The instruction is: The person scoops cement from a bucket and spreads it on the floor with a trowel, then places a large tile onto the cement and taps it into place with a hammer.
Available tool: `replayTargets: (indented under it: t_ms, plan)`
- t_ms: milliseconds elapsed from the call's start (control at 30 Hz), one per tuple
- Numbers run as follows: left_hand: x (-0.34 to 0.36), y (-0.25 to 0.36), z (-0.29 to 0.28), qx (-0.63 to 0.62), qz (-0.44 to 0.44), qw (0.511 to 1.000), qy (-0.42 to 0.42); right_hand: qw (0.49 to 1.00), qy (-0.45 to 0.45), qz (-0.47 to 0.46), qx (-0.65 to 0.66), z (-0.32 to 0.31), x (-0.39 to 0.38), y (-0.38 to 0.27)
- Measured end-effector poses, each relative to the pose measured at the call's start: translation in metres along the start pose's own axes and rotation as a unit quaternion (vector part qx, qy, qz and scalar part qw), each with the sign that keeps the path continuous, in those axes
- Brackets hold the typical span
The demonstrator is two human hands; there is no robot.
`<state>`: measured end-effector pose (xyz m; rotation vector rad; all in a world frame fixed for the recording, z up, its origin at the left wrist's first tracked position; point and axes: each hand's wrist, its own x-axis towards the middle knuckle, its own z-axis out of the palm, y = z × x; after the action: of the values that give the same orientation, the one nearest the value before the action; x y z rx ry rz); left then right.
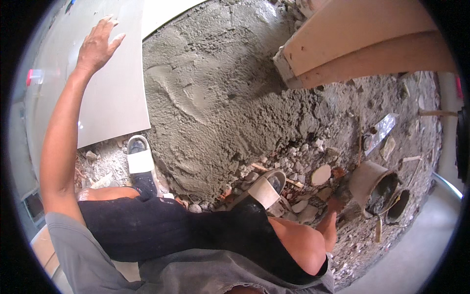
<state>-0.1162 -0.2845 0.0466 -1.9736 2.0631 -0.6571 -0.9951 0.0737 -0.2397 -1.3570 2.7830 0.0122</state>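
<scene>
A tile [112, 98] is being reached over by the left hand [98, 46] beside the mortar [196, 88].

The tile is being seen at the left, its right edge bordering the mortar; the left thumb is being held out from the fingers, which are being stretched forward near one another, with nothing being gripped. The right hand [336, 203], dark and blurred, is being held low beyond the bent knee [301, 245], near a tilted bucket [364, 185]; whether its fingers are being spread or closed cannot be told. Rubble [298, 201] is being bordered by the mortar's near edge, white-strapped slippers [141, 161] are being worn, and a tan slab [362, 39] is being seen at the upper right.
</scene>
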Motion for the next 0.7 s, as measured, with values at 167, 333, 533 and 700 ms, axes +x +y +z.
replayTargets:
  t_ms: [167, 333, 533, 700]
  plan:
    - [0.000, -0.017, 0.004, -0.003, -0.020, 1.000, 0.006, 0.999, -0.040, 0.034, 0.014, -0.001, 0.008, 0.009]
    - [-0.010, -0.032, 0.018, -0.009, -0.038, 0.999, -0.015, 0.978, -0.191, 0.080, 0.002, -0.011, 0.037, 0.014]
    - [-0.026, -0.077, 0.036, -0.054, -0.074, 0.995, -0.034, 0.995, -0.044, -0.009, 0.089, -0.042, 0.018, -0.073]
    - [-0.045, -0.124, 0.078, -0.108, -0.127, 0.986, -0.012, 0.992, -0.040, -0.027, 0.117, -0.150, -0.091, -0.176]
